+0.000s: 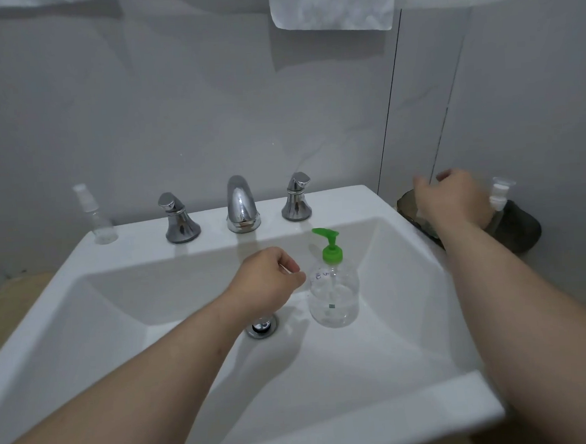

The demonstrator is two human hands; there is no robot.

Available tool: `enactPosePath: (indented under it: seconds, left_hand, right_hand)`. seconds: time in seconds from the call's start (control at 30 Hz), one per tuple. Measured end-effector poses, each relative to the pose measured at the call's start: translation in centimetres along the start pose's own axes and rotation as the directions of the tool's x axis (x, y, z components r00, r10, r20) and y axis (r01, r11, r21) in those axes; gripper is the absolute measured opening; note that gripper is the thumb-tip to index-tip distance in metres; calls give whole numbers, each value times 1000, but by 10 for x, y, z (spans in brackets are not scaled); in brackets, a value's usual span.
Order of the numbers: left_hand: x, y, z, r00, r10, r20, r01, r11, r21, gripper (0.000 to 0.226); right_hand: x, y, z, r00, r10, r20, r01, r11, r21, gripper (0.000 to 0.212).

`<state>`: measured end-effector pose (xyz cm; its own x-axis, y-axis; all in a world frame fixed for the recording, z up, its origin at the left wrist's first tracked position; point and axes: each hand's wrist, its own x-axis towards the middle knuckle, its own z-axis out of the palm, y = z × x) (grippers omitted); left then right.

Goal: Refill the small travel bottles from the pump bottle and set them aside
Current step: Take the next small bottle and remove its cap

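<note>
Overhead at the basin: a clear plastic pump bottle with a green pump (pixel 333 288) stands upright inside the white ceramic sink (pixel 382 412), near the chrome drain (pixel 262 327). The left hand (pixel 268 281) hovers just beside it, grip curled on nothing. The blurred right hand (pixel 451 195) reaches over a dark bowl (pixel 522 232) beside the sink; its grip cannot be told. A small clear travel bottle (pixel 97 216) stands on the sink's rear left corner.
</note>
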<state>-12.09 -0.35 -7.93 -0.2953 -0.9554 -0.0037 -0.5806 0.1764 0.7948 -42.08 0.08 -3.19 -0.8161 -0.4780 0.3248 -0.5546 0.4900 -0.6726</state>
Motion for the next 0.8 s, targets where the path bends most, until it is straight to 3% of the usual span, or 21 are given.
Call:
enactPosePath:
  seconds: [0.1,0.17,0.23,0.3,0.37,0.47,0.53,0.57,0.6,0.67,0.73,0.8]
  left_hand:
    - [-2,2,-8,996,-37,82,22,984,177,16]
    - [-4,5,-18,982,-90,166,28,939,342,22]
    - [-5,8,-33,954,-198,225,55,855,516,28]
    - [-6,9,-53,904,-350,247,124,766,630,31]
    - [-10,8,-78,829,-514,221,241,684,688,31]
    - [-8,-3,-121,797,-603,-18,471,603,644,32]
    - [-4,-16,-147,801,-483,-355,599,643,477,23]
    - [-1,-25,-156,759,-373,-534,616,676,404,22]
    - [1,-33,-159,686,-272,-674,609,722,329,25]
    - [3,-42,-155,573,-135,-808,490,847,205,31]
    - [6,-49,-153,520,-59,-852,350,925,149,41]
    - [13,-57,-155,482,-82,-873,282,957,66,51]
  right_hand:
    - [-14,-24,-7,950,-269,-160,298,933,200,33]
    - [-38,-44,-7,821,-524,-226,571,748,340,33]
    - [-72,-60,-9,667,-706,-236,724,540,429,36]
    - [-105,-69,-7,533,-839,-112,760,415,501,38]
    - [-131,-74,-2,392,-912,120,752,393,530,37]
    - [-152,-72,9,187,-892,411,773,392,499,39]
    - [-157,-71,11,143,-879,454,757,393,522,39]
    - [-157,-72,10,142,-879,456,733,403,548,41]
    - [-157,-72,9,151,-877,457,698,422,578,44]
    - [-154,-72,8,147,-863,484,635,458,623,45]
    - [-154,-71,6,102,-854,511,633,452,628,42]
    - [-154,-67,6,78,-846,528,641,448,623,40]
